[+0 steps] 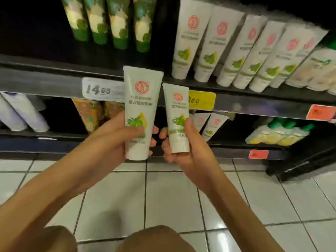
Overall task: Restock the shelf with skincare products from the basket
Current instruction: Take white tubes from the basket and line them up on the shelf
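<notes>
In front of the shelf rail point(54, 82), I am seeing the left hand point(112, 140) gripping a large white tube point(141, 106) upright and the right hand point(190, 151) gripping a smaller tube point(176, 110) just beside it; matching tubes point(189, 42) are standing above the rail.

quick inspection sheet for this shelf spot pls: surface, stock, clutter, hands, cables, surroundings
surface: dark upper shelf holds a leaning row of white tubes
job's things: large tube and small tube, both upright, with the same red seal and green leaf print; basket not in view
clutter: nothing seen
grippers: left hand grips the large tube by its lower half; right hand grips the small tube low down
cables: nothing seen
surroundings: green tubes on the upper shelf, white price tag, yellow price tag, white tiled floor
</notes>
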Available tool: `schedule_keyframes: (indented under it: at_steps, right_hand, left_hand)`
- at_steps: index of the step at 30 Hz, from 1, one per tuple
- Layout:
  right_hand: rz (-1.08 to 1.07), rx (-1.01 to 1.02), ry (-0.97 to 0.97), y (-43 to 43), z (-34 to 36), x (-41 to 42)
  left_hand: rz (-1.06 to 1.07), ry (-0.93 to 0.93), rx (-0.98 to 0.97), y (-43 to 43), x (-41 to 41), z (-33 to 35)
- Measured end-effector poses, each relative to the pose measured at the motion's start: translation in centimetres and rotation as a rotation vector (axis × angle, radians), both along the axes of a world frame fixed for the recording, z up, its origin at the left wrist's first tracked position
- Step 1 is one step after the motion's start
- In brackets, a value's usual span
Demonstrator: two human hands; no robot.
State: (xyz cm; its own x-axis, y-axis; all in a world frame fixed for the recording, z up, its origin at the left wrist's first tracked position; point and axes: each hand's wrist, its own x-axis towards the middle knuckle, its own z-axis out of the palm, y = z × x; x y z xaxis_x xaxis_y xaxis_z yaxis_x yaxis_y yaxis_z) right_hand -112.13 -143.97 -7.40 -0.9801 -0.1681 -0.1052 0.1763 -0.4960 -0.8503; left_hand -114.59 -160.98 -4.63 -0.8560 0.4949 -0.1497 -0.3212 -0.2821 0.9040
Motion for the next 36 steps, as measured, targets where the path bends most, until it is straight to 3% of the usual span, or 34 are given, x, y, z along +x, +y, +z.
schedule_keyframes:
  at_steps: [9,13,18,26,36]
  right_hand:
    - [-0.394,0.087,0.072,12.5,0.7,3.4]
    - [-0.570,0.276,0.163,16.4,2.1,3.0]
    - [-0.713,0.514,0.288,22.0,5.0,0.3]
    - [-0.747,0.958,0.306,25.4,6.1,-3.8]
    - [-0.810,0.972,0.301,23.9,5.4,-5.3]
  left_hand:
    - [-0.120,0.056,0.010,12.6,0.2,1.5]
    - [-0.134,0.228,-0.071,16.6,0.0,2.6]
    - [0.011,0.296,-0.105,20.6,-0.2,2.5]
    - [0.047,0.359,-0.115,20.6,-0.9,1.0]
    - [0.134,0.334,-0.163,17.3,-1.1,-0.7]
